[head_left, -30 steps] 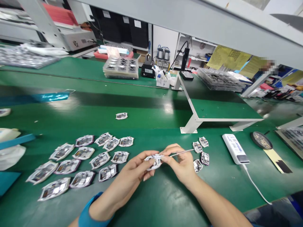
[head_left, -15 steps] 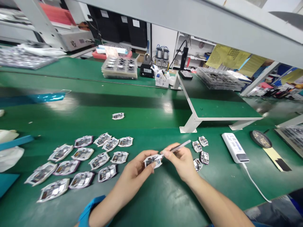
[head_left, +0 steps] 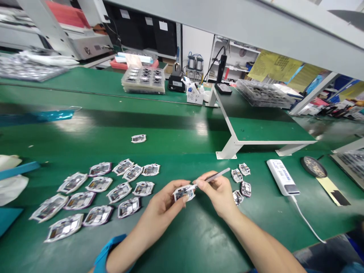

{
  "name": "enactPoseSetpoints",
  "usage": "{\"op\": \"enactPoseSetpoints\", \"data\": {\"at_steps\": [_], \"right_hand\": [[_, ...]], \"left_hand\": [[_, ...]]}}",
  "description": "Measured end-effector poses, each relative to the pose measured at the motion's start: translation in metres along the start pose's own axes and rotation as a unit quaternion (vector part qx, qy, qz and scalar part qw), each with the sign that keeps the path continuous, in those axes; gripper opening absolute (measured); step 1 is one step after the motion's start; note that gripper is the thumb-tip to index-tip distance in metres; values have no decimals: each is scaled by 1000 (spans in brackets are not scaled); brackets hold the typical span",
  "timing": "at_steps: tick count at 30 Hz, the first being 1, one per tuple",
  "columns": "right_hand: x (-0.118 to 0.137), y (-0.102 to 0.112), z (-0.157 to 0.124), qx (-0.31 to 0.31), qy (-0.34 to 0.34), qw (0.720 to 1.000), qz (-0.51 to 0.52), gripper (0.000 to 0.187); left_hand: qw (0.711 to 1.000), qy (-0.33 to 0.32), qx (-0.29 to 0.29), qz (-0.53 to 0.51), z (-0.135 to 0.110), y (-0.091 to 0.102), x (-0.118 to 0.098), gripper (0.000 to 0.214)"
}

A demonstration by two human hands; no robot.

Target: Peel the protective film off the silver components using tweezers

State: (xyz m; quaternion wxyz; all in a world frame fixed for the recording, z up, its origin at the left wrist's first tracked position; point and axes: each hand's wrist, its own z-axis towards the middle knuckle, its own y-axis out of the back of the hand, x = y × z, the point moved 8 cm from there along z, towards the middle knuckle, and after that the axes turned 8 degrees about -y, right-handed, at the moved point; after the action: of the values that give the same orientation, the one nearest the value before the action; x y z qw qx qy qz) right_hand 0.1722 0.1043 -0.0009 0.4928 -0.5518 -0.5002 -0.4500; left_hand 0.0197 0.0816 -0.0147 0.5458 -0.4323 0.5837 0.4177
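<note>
Between the thumb and fingers of my left hand [head_left: 166, 201] is a small white-framed watch-like case [head_left: 184, 192] with circuit parts showing inside. My right hand [head_left: 217, 193] is closed round a slim, flat grey tool [head_left: 218, 174] with a pale tip; whether it is tweezers or a stick I cannot make out. Its tip reaches the upper right edge of the held case. Left of my hands lie several similar open cases [head_left: 99, 184] in loose rows. To the right of my right hand is a small group of the same cases [head_left: 245, 189].
A single case [head_left: 138, 138] lies farther back. A white-legged green stand [head_left: 273, 127] rises at the right, with a white cabled device [head_left: 283, 177] and a dark round dish [head_left: 313, 167] before it. Clear trays [head_left: 143, 80] stand at the back, below a grey overhead beam [head_left: 227, 24].
The lone case at the back and the blue bag at far left have shifted slightly left. Both hands keep their grip, and the tool tip stays at the held case with almost no movement.
</note>
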Motion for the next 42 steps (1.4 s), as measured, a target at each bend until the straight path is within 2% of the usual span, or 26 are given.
{"op": "enactPoseSetpoints", "data": {"at_steps": [11, 20, 29, 35, 42], "right_hand": [[2, -1, 0, 7, 7, 1000, -1, 11], [-2, -1, -2, 4, 0, 1000, 28, 10], [-2, -2, 0, 19, -7, 999, 43, 10], [-6, -1, 1, 24, -20, 998, 55, 13], [-3, -1, 0, 25, -5, 999, 42, 11]], "left_hand": [[1000, 2, -22, 7, 1, 2, -9, 31], [1000, -10, -17, 17, 0, 1, -14, 31], [1000, -20, -5, 16, 2, 0, -11, 30], [1000, -4, -2, 7, 1, 0, -11, 32], [1000, -4, -10, 8, 1, 1, -11, 33]]}}
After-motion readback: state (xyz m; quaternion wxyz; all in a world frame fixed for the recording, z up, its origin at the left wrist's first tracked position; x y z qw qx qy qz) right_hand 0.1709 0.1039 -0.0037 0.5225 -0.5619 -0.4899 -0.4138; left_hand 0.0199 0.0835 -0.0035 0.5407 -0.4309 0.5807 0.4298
